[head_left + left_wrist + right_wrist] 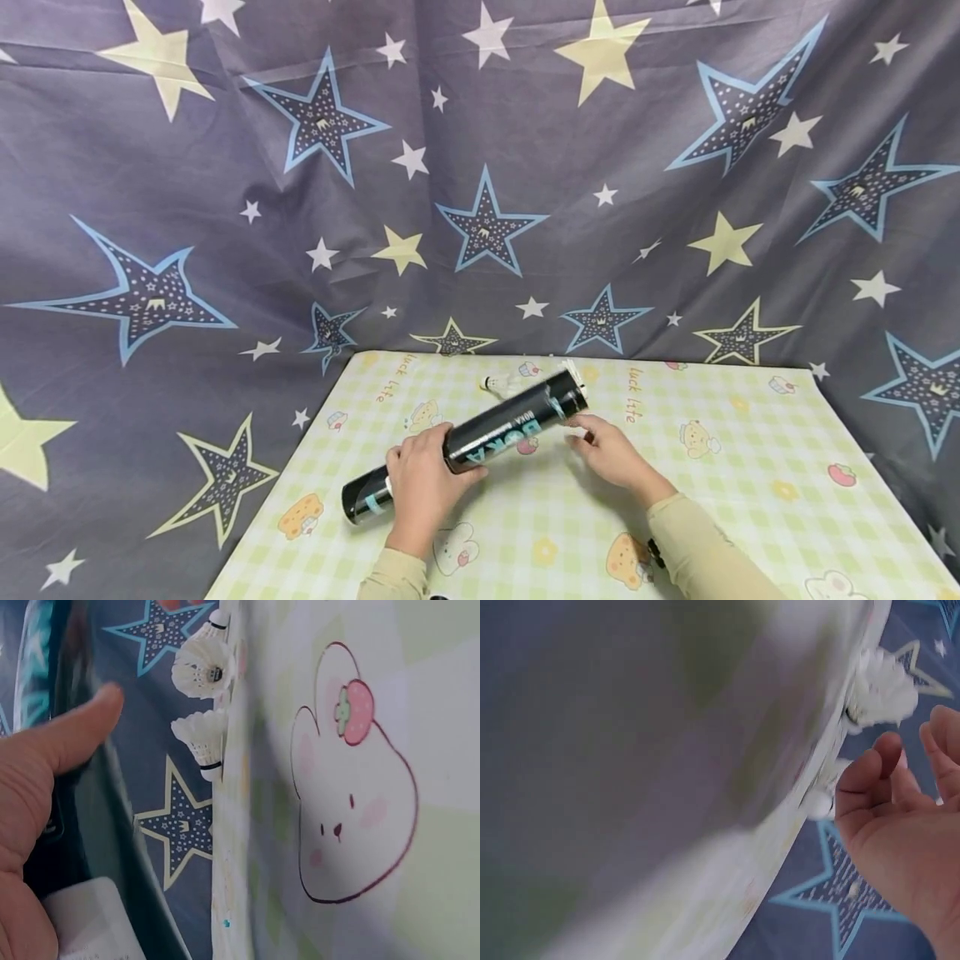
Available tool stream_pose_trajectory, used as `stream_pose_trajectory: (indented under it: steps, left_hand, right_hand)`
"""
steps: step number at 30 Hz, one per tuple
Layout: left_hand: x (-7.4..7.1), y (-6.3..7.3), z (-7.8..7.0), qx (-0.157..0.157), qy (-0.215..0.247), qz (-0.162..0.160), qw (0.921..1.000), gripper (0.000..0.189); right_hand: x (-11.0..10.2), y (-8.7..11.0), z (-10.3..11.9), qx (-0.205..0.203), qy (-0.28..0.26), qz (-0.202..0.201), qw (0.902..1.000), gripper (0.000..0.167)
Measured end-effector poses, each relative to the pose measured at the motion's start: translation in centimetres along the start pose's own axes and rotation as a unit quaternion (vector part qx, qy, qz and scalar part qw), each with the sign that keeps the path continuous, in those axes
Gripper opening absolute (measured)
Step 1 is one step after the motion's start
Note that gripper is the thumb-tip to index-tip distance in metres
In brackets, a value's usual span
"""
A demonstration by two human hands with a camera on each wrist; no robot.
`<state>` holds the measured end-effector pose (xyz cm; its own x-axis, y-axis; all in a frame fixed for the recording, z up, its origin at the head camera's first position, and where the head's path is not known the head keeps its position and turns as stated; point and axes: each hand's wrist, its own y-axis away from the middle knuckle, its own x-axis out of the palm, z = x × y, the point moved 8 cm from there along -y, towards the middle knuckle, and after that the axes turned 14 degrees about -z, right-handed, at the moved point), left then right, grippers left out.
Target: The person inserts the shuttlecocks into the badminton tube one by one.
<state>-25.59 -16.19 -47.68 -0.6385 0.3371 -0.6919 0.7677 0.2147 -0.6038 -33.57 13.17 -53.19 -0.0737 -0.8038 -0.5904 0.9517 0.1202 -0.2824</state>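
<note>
My left hand (426, 483) grips a black shuttlecock tube (517, 421) with teal "BOKA" lettering around its middle. The tube slants, its right end higher and farther away. White feathers (573, 372) show at that end; whether they are inside or behind it, I cannot tell. Just below the same end is my right hand (611, 454), its fingers loosely bent and nothing visible between them. Beyond the tube, a shuttlecock (498, 384) lies on the table. In the left wrist view, more shuttlecocks (201, 742) appear past the left thumb.
A green-and-white checked cloth (750, 500) with cartoon prints covers the table. Behind it hangs a dark curtain (525, 125) patterned with stars, close to the table's far edge. Two shuttlecocks (881, 686) show beside the right fingers in the right wrist view.
</note>
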Motion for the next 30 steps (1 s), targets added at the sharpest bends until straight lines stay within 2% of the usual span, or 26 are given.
stream_pose_trajectory:
  steps: [3,6,12,16,18,21,24,28,30]
  left_hand:
    - [-0.5,-0.3,0.9,-0.060,0.001,-0.018,0.9980,0.094]
    - [-0.6,-0.3,1.5,-0.094,0.002,-0.027,0.9952,0.094]
    - [-0.4,-0.3,1.9,-0.097,-0.010,-0.024,0.9949,0.096]
    - [-0.4,-0.3,1.9,-0.093,-0.011,-0.022,0.9954,0.096]
    - [-0.4,-0.3,1.8,-0.092,-0.010,-0.019,0.9955,0.096]
    - [-0.4,-0.3,1.9,-0.091,-0.010,-0.018,0.9956,0.095]
    - [-0.3,-0.3,1.8,-0.092,-0.007,-0.018,0.9956,0.096]
    - [0.0,-0.2,1.5,-0.085,-0.008,-0.002,0.9964,0.095]
    - [0.2,-0.1,1.2,-0.074,-0.012,0.009,0.9971,0.094]
  right_hand:
    - [1.5,-0.2,1.2,-0.022,0.015,0.023,0.9994,0.038]
    - [2.7,-0.5,2.1,-0.045,0.046,0.033,0.9974,0.043]
    - [4.3,-1.1,2.6,-0.048,0.104,0.048,0.9923,0.049]
    - [4.6,-1.7,2.6,-0.043,0.120,0.044,0.9908,0.052]
    - [4.4,-1.9,2.3,-0.035,0.126,0.037,0.9908,0.048]
    - [3.4,-2.1,1.3,-0.029,0.132,0.000,0.9908,0.049]
    - [1.0,-2.0,0.2,-0.017,0.141,-0.066,0.9877,0.052]
    - [-3.4,-1.4,-1.5,0.018,0.152,-0.153,0.9762,0.032]
    - [-5.5,-0.7,-2.4,0.028,0.163,-0.180,0.9697,0.023]
